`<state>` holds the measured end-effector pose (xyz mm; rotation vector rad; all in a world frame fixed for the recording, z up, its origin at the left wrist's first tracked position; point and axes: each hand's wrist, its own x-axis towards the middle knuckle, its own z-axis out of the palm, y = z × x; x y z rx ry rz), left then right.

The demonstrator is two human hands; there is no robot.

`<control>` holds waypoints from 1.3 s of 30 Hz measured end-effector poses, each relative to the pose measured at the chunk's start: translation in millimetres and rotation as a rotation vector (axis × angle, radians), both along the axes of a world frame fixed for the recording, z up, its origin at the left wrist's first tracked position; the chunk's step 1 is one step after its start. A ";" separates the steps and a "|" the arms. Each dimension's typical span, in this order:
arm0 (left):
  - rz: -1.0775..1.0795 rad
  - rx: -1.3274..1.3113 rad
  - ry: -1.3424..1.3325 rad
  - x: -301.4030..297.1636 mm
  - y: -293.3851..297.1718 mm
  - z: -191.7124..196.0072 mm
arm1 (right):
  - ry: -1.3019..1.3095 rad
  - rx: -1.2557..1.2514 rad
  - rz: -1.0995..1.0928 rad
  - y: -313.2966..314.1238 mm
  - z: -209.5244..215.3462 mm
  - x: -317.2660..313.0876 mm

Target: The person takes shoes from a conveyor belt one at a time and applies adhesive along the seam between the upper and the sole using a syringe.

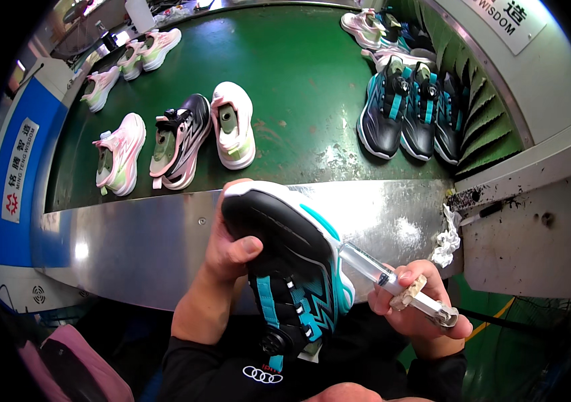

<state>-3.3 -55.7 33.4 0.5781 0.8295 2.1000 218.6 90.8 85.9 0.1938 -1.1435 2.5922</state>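
Observation:
My left hand grips the toe end of a black sneaker with teal straps, a dial closure and a white sole. The shoe is held up in front of me, toe pointing away, its dial near my chest. In my right hand is a clear plastic syringe, with a tan wrapping around its rear part. My fingers wrap the barrel, and my thumb is at the plunger end. The syringe's front end meets the edge of the sole on the shoe's right side; whether its tip touches is too small to tell.
A steel ledge borders a green conveyor belt. Pink shoes and a black-and-pink shoe stand at left. Several black-and-teal shoes line up at right beside green curtain strips. Crumpled white tissue hangs at the ledge's right end.

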 end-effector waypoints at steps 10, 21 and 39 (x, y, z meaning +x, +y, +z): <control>-0.007 -0.071 0.001 -11.0 5.8 -6.0 | -0.029 -0.050 0.001 0.9 -27.9 16.3; 0.043 -0.051 -0.168 -13.7 9.9 -22.3 | -0.064 0.052 0.058 2.0 -40.9 34.5; -0.081 -0.086 -0.319 -25.0 9.2 -32.3 | -0.090 -0.004 0.056 -18.7 -47.5 74.4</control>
